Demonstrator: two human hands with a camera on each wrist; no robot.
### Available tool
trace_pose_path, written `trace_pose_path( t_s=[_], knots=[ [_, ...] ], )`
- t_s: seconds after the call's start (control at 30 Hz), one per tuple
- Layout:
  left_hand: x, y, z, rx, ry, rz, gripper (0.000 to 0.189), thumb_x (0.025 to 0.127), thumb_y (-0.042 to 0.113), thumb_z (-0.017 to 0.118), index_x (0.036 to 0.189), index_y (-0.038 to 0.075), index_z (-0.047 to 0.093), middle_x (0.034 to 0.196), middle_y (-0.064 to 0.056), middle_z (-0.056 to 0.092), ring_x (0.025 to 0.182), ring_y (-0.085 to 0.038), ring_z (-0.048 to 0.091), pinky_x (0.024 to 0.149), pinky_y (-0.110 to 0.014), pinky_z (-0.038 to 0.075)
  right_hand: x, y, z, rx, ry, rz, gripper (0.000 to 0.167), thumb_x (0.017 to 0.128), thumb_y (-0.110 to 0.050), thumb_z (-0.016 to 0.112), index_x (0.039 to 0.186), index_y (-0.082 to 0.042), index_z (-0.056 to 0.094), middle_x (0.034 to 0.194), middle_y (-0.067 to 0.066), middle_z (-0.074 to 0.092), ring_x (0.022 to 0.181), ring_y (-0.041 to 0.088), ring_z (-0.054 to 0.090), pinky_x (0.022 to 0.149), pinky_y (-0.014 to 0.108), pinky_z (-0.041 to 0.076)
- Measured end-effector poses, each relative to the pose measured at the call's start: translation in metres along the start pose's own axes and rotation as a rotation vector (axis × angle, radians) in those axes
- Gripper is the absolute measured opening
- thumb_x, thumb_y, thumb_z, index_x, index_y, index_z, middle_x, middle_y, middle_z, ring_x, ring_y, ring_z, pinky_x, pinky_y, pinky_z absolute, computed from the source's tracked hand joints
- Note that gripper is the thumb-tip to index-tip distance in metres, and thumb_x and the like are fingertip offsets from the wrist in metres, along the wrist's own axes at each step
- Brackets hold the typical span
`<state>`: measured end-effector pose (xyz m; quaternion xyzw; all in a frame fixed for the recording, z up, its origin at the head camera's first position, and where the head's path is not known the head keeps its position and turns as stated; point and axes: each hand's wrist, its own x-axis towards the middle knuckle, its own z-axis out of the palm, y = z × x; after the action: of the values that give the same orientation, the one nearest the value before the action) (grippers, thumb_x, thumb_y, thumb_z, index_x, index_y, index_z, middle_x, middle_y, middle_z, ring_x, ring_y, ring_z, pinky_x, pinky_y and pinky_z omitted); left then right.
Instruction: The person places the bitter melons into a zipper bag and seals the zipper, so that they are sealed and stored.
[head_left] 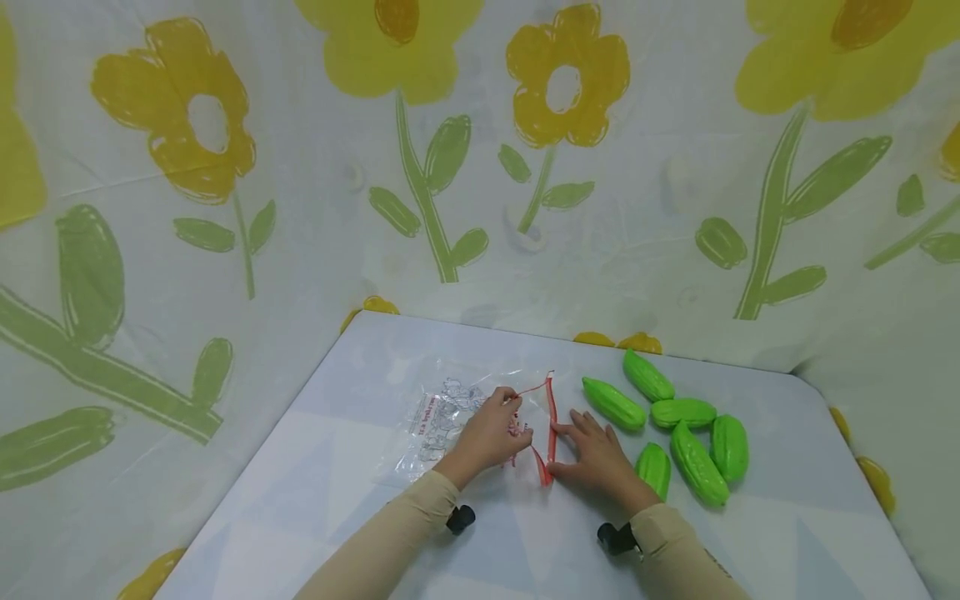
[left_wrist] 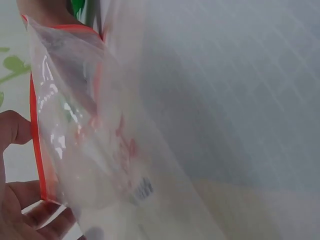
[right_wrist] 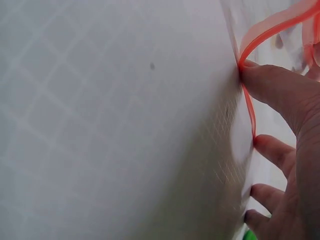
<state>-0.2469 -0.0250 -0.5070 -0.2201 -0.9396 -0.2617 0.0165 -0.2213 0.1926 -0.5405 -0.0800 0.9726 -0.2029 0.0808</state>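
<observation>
While the left hand (head_left: 487, 433) grips the upper lip (left_wrist: 33, 115) of the clear bag (head_left: 453, 417), the right hand (head_left: 597, 458) is spread wide, thumb and forefinger touching the lower red edge (head_left: 552, 408). Raising 1 lip while steadying the other seems a sound way to part the mouth. The bag lies on the pale table (head_left: 307, 467), left of 6 green gourds (head_left: 682, 412); I see none inside.

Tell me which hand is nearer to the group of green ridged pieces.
Right. The right hand is just left of the green ridged pieces, fingers at the bag's red-edged opening; the left hand is farther left, over the bag.
</observation>
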Motion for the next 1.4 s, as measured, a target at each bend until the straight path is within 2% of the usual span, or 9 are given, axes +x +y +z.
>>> trace_pose_path(
  t_s=[0.1,0.3,0.43,0.67,0.83,1.03,1.17,1.27,1.4],
  knots=[
    [0.002,0.002,0.004,0.033,-0.041,-0.005,0.069,0.091,0.041,0.071,0.143,-0.002,0.056,0.151,-0.01,0.048,0.133,-0.026,0.054,0.108,-0.038,0.048,0.0,0.001,0.001,0.003,0.0,0.005,0.077,0.08,-0.057,0.079,0.145,-0.022,0.058,0.164,0.017,0.031,0.153,0.041,0.017,0.12,0.067,0.006],
    [0.003,0.007,0.01,0.013,-0.119,-0.051,0.082,0.094,0.049,0.068,0.152,-0.003,0.043,0.163,-0.012,0.035,0.144,-0.029,0.043,0.113,-0.042,0.042,0.0,0.0,0.002,0.007,0.005,0.004,0.075,0.081,-0.055,0.079,0.145,-0.021,0.059,0.164,0.017,0.031,0.153,0.042,0.017,0.12,0.068,0.005],
    [0.001,0.01,0.012,-0.024,-0.105,-0.048,0.089,0.092,0.051,0.07,0.157,0.0,0.035,0.165,-0.01,0.029,0.145,-0.028,0.041,0.113,-0.042,0.043,0.001,0.001,0.002,-0.002,0.009,0.003,0.076,0.081,-0.056,0.079,0.145,-0.021,0.058,0.163,0.017,0.032,0.153,0.042,0.017,0.119,0.068,0.006],
    [0.0,0.01,0.004,-0.095,0.005,-0.06,0.099,0.086,0.046,0.079,0.158,0.0,0.03,0.165,-0.011,0.025,0.129,-0.029,0.057,0.105,-0.041,0.05,0.0,0.002,0.001,0.004,0.005,-0.002,0.075,0.081,-0.055,0.079,0.145,-0.021,0.058,0.164,0.016,0.031,0.153,0.041,0.017,0.12,0.067,0.005],
    [-0.004,0.0,0.005,-0.147,-0.032,-0.092,0.101,0.086,0.041,0.079,0.16,0.0,0.025,0.169,-0.01,0.018,0.135,-0.029,0.052,0.107,-0.041,0.048,-0.001,0.004,0.001,-0.001,0.002,-0.006,0.075,0.081,-0.053,0.08,0.145,-0.021,0.058,0.164,0.016,0.031,0.153,0.041,0.017,0.12,0.067,0.006],
    [-0.009,-0.01,0.008,-0.149,-0.044,-0.093,0.103,0.085,0.044,0.079,0.162,0.005,0.023,0.17,-0.007,0.015,0.113,-0.027,0.063,0.097,-0.042,0.055,-0.001,0.004,0.002,0.002,0.011,-0.007,0.076,0.081,-0.054,0.08,0.145,-0.02,0.058,0.164,0.016,0.032,0.153,0.041,0.018,0.121,0.066,0.007],
    [-0.01,-0.012,0.008,-0.136,-0.055,-0.094,0.104,0.084,0.046,0.08,0.162,0.006,0.023,0.171,-0.005,0.014,0.109,-0.027,0.064,0.096,-0.044,0.056,-0.002,0.003,0.002,0.008,0.014,-0.003,0.077,0.081,-0.055,0.08,0.145,-0.02,0.058,0.164,0.016,0.032,0.153,0.04,0.018,0.121,0.066,0.006],
    [-0.011,-0.013,0.008,-0.125,-0.069,-0.1,0.105,0.084,0.047,0.08,0.162,0.007,0.022,0.171,-0.004,0.013,0.11,-0.027,0.064,0.095,-0.044,0.056,-0.002,0.003,0.002,0.009,0.011,0.0,0.078,0.081,-0.056,0.079,0.146,-0.02,0.058,0.164,0.016,0.032,0.153,0.04,0.018,0.121,0.066,0.007],
    [-0.013,-0.013,0.007,-0.123,-0.086,-0.096,0.106,0.084,0.048,0.08,0.163,0.007,0.021,0.171,-0.003,0.012,0.118,-0.03,0.063,0.098,-0.045,0.054,-0.002,0.002,0.002,0.001,0.015,-0.001,0.08,0.08,-0.056,0.08,0.147,-0.019,0.057,0.163,0.017,0.033,0.153,0.041,0.019,0.12,0.066,0.008]
  ],
)
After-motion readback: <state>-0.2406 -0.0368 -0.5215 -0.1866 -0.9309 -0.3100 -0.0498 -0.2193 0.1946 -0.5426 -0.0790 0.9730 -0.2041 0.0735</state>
